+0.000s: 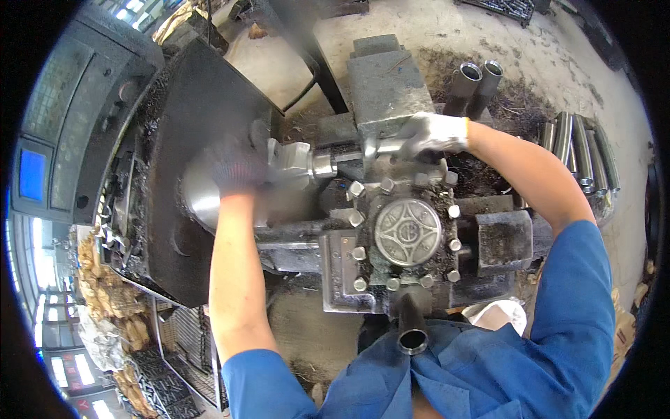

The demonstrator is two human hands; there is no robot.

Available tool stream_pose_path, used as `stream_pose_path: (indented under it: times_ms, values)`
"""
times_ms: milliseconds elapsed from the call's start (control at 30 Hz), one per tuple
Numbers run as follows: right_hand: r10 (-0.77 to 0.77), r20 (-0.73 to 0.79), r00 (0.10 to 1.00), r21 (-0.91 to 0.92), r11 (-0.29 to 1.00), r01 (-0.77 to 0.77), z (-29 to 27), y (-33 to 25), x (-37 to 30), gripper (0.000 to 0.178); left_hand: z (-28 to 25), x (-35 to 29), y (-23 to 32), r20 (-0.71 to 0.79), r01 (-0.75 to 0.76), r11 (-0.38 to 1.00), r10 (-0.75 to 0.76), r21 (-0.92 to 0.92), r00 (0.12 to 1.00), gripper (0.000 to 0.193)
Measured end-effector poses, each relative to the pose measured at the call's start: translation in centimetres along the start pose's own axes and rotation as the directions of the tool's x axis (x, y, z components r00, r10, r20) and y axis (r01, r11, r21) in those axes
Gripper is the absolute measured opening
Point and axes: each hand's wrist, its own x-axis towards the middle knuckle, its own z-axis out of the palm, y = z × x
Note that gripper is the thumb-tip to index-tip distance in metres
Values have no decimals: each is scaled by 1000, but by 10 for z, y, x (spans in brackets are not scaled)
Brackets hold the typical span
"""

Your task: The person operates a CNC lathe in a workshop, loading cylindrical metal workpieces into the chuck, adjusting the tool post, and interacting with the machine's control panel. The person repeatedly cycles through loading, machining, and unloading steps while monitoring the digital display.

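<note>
"What's left of that tool turret?"
"The chuck, and the left hand too."
"And beyond the turret?"
"The right hand; farther off, to its right, two standing tubes and a tube pile."

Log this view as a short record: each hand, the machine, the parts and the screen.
Left hand: dark glove, blurred, over the shiny chuck; contact unclear
Right hand: pale glove with darkened fingers, next to the bright metal rod; grip unclear
Machine: round embossed cap with bolts around it
Parts: two upright metal tubes beyond the right hand; more tubes piled farther right
Screen: blue, far left
</note>
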Motion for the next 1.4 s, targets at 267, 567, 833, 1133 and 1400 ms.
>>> stream_pose_path:
  times_ms: [267, 567, 833, 1133, 1400]
  values:
    - [-81, -625, 777, -565, 733, -379, -17, -102, -4, 33, -5, 6, -5, -16, -15, 1000, 15, 27, 1000, 46]
    - [506, -323, 800, 343, 850, -399, -12, -71, 9, 20, -20, 9, 8, 68, 13, 999, -10, -36, 998, 46]
    - [206, -181, 962, -510, 817, -271, 55, -69, 36, 33, -6, 5, -4, 71, 10, 1000, -12, 17, 997, 44]
    - [96, -194, 976, -528, 828, -186, 60, -84, 39, 34, -17, 7, 4, 23, -11, 999, 12, -35, 1000, 40]
    - [35, -180, 983, -504, 855, -123, 60, -77, 44, 36, -22, 9, 8, 67, 12, 999, -10, -32, 998, 41]
